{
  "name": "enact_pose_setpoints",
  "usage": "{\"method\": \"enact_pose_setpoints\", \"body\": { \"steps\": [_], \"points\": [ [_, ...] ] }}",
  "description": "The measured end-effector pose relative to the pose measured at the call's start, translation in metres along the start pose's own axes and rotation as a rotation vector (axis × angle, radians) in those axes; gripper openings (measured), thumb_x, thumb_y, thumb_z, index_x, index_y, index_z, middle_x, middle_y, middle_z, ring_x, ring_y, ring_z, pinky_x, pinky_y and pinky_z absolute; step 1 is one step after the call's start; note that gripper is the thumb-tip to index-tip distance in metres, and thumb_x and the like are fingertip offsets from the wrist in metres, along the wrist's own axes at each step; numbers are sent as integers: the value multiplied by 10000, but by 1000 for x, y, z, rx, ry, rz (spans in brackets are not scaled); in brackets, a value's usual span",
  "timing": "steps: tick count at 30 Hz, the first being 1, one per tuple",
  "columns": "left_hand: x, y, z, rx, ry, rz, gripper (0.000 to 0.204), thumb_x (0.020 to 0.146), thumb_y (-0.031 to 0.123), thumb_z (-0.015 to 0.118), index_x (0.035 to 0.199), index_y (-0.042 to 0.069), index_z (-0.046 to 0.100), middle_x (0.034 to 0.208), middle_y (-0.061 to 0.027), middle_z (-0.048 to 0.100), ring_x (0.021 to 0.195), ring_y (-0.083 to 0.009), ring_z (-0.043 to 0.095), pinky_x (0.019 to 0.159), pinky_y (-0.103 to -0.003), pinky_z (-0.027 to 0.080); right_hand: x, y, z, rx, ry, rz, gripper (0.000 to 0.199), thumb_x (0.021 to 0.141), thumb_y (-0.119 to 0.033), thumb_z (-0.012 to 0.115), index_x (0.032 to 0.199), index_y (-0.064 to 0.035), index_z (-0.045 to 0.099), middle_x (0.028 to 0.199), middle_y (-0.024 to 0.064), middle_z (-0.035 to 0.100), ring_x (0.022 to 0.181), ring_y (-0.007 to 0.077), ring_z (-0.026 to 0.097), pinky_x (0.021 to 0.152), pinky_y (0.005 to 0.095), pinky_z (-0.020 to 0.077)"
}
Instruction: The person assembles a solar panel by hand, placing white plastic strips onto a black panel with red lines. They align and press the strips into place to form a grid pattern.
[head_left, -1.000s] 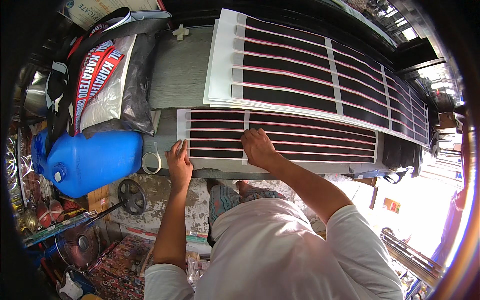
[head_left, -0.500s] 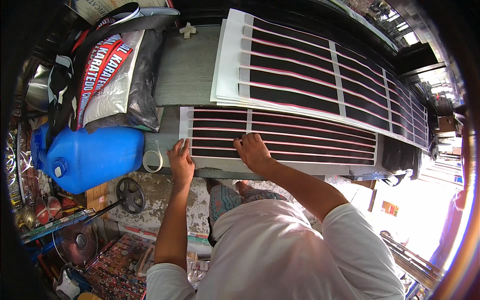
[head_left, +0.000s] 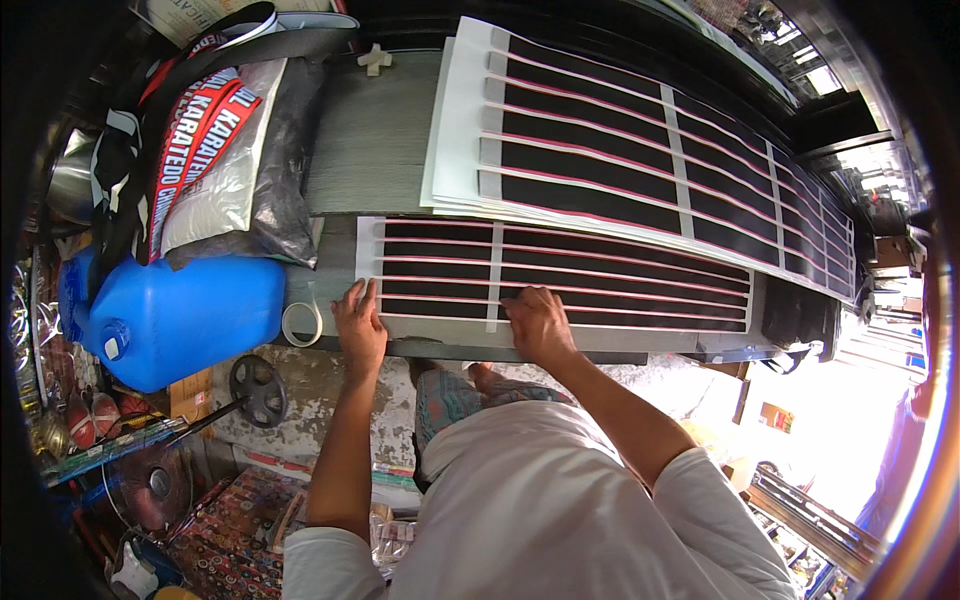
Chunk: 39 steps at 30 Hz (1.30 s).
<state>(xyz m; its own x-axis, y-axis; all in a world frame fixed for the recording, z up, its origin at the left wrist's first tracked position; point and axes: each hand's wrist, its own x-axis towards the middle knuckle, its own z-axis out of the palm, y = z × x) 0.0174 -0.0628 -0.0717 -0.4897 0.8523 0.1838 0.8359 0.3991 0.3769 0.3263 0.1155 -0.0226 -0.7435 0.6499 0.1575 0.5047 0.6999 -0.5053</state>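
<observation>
A sheet of black bands [head_left: 620,283] divided by thin white and pinkish lines lies on the grey worktop in front of me. A pale strip [head_left: 494,270] crosses it. My left hand [head_left: 360,325] is at the sheet's lower left corner, fingers reaching forward over the white margin and somewhat apart. On the lower bands, just right of the pale strip, rests my right hand [head_left: 542,325]. Its fingers are bent and drawn together; whether anything is between them is hidden. A white tape roll [head_left: 302,325] lies left of my left hand.
Farther back, a stack of similar banded sheets [head_left: 590,150] covers the raised board [head_left: 375,140]. A blue jug [head_left: 190,315] and a plastic-wrapped package [head_left: 220,160] stand at left. A small white cross-shaped piece [head_left: 375,60] sits at the back. Below are a fan [head_left: 158,485] and a black wheel [head_left: 258,390].
My right hand has shifted right and toward me, uncovering the lower part of the pale strip. My left hand stays at the sheet's corner.
</observation>
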Motion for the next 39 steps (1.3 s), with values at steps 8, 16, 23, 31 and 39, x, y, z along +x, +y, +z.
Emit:
{"method": "enact_pose_setpoints", "body": {
  "steps": [8, 16, 23, 31, 39],
  "points": [
    [4, 4, -6, -11, -16, -4, 561, 965, -20, 674, 1506, 124, 641, 1490, -141, 603, 1383, -390, 586, 1214, -742, 363, 10, -6, 5, 18, -62, -24, 229, 974, -176, 697, 1138, -152, 854, 964, 79, 622, 969, 281, 636, 820, 456, 489],
    [4, 5, -7, -54, -15, -4, 560, 964, -37, 673, 1501, 120, 645, 1481, -144, 601, 1356, -405, 605, 1210, -753, 363, 12, -1, -11, -120, -124, -107, 248, 988, -193, 702, 1176, -197, 864, 1013, 55, 663, 982, 250, 644, 836, 467, 487],
    [5, 5, -8, -28, -8, 18, 585, 959, -47, 659, 1517, 127, 630, 1481, -148, 598, 1366, -416, 588, 1216, -751, 362, 16, 3, -20, -138, -185, -114, 300, 963, -200, 714, 1228, -230, 851, 1035, 57, 658, 1017, 254, 634, 879, 473, 484],
    [4, 2, -6, 21, -33, -3, 568, 958, -40, 654, 1501, 127, 655, 1485, -127, 604, 1338, -418, 598, 1220, -754, 355, 11, 4, -14, -176, -175, -113, 250, 961, -199, 714, 1170, -198, 852, 1086, 57, 665, 1038, 252, 634, 865, 488, 483],
    [7, 4, -12, 38, -72, -19, 483, 996, 32, 660, 1474, 110, 669, 1484, -131, 613, 1328, -411, 609, 1206, -766, 354, 11, 5, -23, -22, -73, -39, 237, 934, -145, 721, 1141, -118, 834, 1137, 74, 693, 1057, 275, 659, 888, 463, 516]
  ]
}}
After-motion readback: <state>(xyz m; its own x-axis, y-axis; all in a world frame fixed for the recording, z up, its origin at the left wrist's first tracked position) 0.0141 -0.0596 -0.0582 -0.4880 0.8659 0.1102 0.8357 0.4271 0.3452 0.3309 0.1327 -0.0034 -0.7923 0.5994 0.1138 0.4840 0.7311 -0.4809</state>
